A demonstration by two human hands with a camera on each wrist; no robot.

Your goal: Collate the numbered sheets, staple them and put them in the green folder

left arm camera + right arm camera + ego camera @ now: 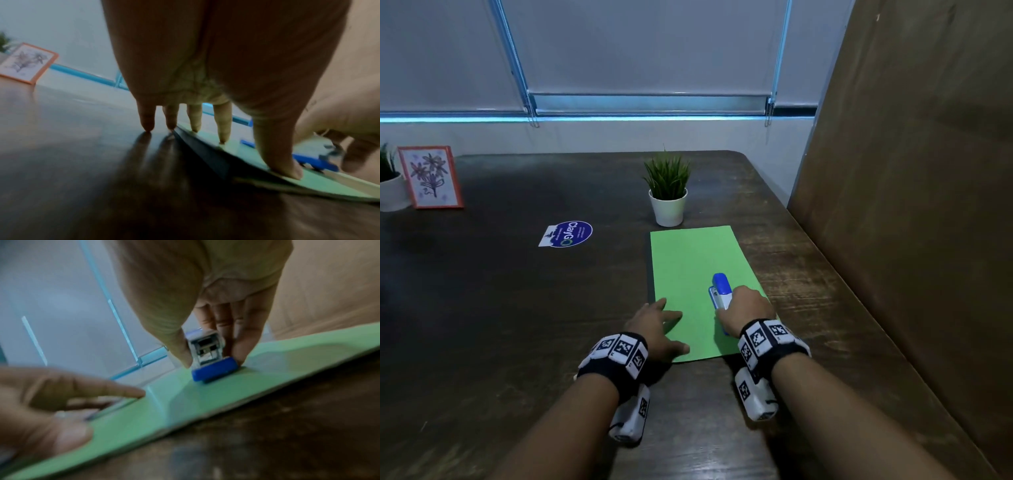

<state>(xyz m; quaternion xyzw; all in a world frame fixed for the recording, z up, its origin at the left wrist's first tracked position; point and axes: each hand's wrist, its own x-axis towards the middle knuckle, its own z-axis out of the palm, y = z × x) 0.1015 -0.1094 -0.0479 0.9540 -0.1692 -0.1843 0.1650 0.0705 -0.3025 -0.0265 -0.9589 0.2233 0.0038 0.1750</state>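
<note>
The green folder (688,267) lies shut on the dark wooden table (517,308), right of centre. A blue and white stapler (720,286) stands on its cover. My right hand (748,306) grips the stapler (213,369), thumb on one side and fingers on the other. My left hand (657,325) rests with straight, spread fingers at the folder's near left edge. Its thumb and two fingers (223,126) press the folder (320,183), and the other two touch the table. No numbered sheets show plainly.
A small potted plant (667,192) stands just beyond the folder's far edge. A round blue sticker (566,234) lies to the left; an orange picture frame (429,176) and another pot (390,192) sit far left. A brown panel (911,205) walls the right side.
</note>
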